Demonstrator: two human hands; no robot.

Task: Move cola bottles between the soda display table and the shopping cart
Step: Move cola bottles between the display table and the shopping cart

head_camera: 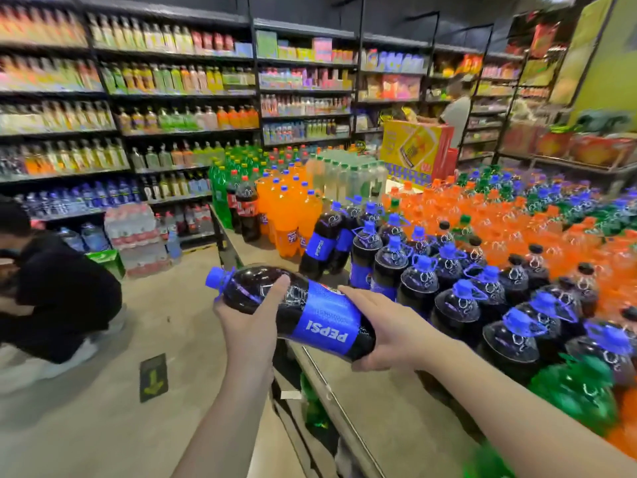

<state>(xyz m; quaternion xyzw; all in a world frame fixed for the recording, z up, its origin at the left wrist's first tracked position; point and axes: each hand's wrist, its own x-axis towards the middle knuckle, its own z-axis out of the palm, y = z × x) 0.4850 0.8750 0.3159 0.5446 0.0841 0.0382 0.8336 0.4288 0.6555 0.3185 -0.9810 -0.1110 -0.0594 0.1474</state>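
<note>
— What's that person got there?

— A big dark plastic cola bottle with a blue label and blue cap (296,310), carried lying nearly flat in both hands, in the air just off the near edge of the grey soda display table (379,401).

— How is it held?

— The left hand (250,322) cups the shoulder from below with the thumb over the top. The right hand (382,334) wraps the base end, fingers curled underneath. Both are grasping it.

— Which way does it point?

— The long axis runs left to right, cap end out to the left over the floor and a little higher, base end toward the table. So the right hand is the one nearer the standing rows of blue-capped cola bottles (458,298).

— Coming off the table or going back?

— Can't say. There's no shopping cart in sight. If it's going back, I'd reckon the cap has to swing up first, pivoting over that right hand, and there's bare tabletop just below it
</note>
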